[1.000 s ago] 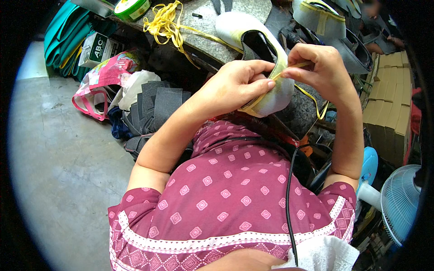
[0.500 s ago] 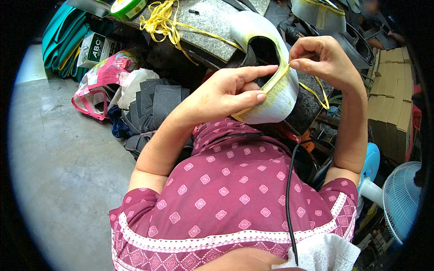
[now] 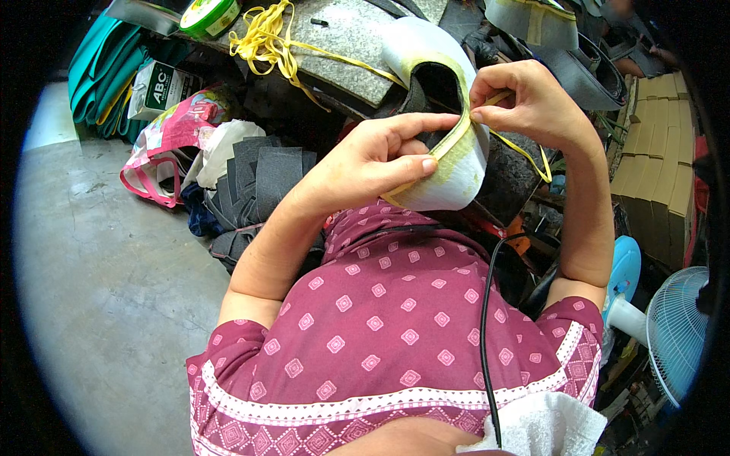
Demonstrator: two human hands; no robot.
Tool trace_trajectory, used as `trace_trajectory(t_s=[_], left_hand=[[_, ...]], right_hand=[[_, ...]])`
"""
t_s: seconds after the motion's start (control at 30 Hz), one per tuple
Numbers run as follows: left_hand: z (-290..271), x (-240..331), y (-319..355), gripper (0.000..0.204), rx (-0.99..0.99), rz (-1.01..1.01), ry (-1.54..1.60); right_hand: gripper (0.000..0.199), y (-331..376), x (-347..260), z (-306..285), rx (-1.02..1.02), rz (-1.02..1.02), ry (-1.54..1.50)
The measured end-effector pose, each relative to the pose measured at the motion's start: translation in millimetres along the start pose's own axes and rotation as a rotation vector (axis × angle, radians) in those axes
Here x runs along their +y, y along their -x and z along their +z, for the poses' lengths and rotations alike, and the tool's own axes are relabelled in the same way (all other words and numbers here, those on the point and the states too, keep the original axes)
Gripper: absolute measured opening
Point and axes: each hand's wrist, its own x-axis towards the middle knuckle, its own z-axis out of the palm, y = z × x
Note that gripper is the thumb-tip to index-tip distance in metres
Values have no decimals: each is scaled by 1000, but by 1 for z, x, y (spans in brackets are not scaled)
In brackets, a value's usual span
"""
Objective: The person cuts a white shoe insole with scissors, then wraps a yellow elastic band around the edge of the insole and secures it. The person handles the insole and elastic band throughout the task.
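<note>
A curved white band [image 3: 449, 182] with a dark inner side and yellow-stained edges is held up in front of my chest. My left hand [image 3: 384, 156] grips its near part, the thumb on the white outer face and the index finger stretched along the rim. Thumb and forefinger of my right hand [image 3: 525, 102] pinch a narrow yellow ribbon [image 3: 525, 154] at the band's right rim. Part of the ribbon lies along the edge between my two hands. Its loose end hangs down to the right, below my right hand.
A tangled heap of yellow ribbon [image 3: 266, 42] lies on the grey slab [image 3: 346, 72], one strand running to the band. Dark cut pieces [image 3: 262, 171] and a pink bag [image 3: 171, 148] are at left. Cardboard pieces [image 3: 650, 144] and a blue fan [image 3: 677, 327] stand at right.
My right hand has come slightly left and down, closer to my left hand, bringing the ribbon against the rim. The band and my left hand have shifted a little left.
</note>
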Motion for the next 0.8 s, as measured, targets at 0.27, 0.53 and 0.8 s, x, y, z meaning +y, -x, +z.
trace_trajectory(t_s=[0.27, 0.53, 0.8], left_hand=[[2, -4, -22, 54, 178, -103, -96], [6, 43, -26, 41, -24, 121, -402], [7, 41, -41, 39, 24, 47, -467]], right_hand=[[17, 3, -1, 13, 45, 2, 33], [27, 48, -27, -22, 147, 78, -34], [15, 71, -31, -20, 265, 112, -80]])
